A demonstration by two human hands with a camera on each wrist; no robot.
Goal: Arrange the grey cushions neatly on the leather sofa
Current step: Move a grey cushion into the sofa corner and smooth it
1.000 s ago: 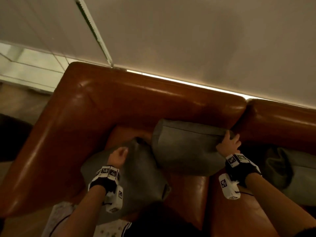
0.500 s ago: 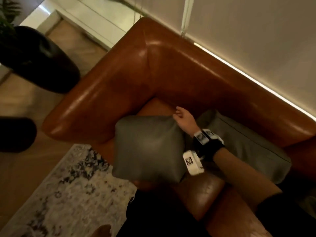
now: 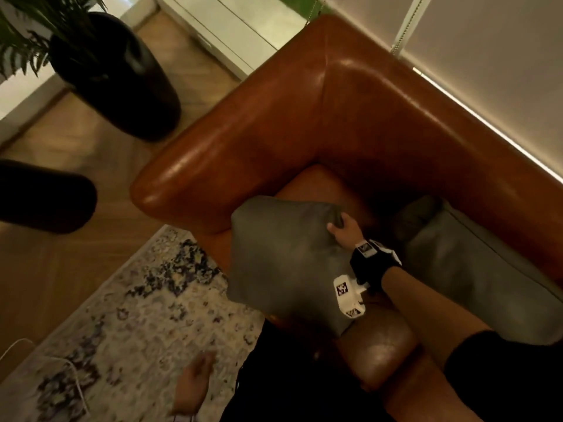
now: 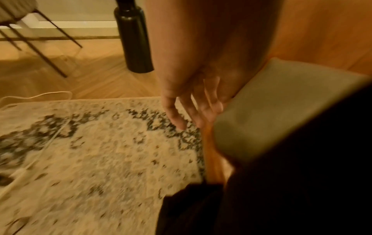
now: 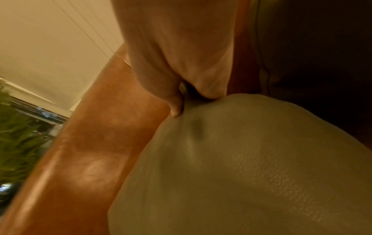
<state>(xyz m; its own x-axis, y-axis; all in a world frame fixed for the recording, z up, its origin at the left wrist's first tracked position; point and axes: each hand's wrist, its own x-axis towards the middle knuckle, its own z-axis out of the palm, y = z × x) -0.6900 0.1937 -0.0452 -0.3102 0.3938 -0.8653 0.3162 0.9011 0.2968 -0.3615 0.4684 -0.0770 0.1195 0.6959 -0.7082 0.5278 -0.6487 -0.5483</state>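
A square grey cushion (image 3: 286, 263) stands at the corner seat of the brown leather sofa (image 3: 304, 117). My right hand (image 3: 342, 228) grips its upper right corner, thumb pressed into the fabric (image 5: 177, 111). The same cushion (image 5: 251, 174) fills the right wrist view. A second, longer grey cushion (image 3: 475, 263) lies along the sofa back to the right, behind my right forearm. My left hand (image 3: 195, 379) hangs over the rug, fingers (image 4: 191, 109) loose and holding nothing, just left of the held cushion (image 4: 281, 108).
A patterned pale rug (image 3: 122, 330) lies in front of the sofa with a white cable (image 3: 73, 382) on it. A tall black planter (image 3: 122, 77) and another dark object (image 3: 39, 196) stand on the wood floor left of the armrest. My dark-clothed legs (image 3: 304, 391) are at the seat's front edge.
My left hand has let go of the cushion and dropped down over the rug. My right hand has moved from the longer cushion onto the square cushion's corner. The view has swung left.
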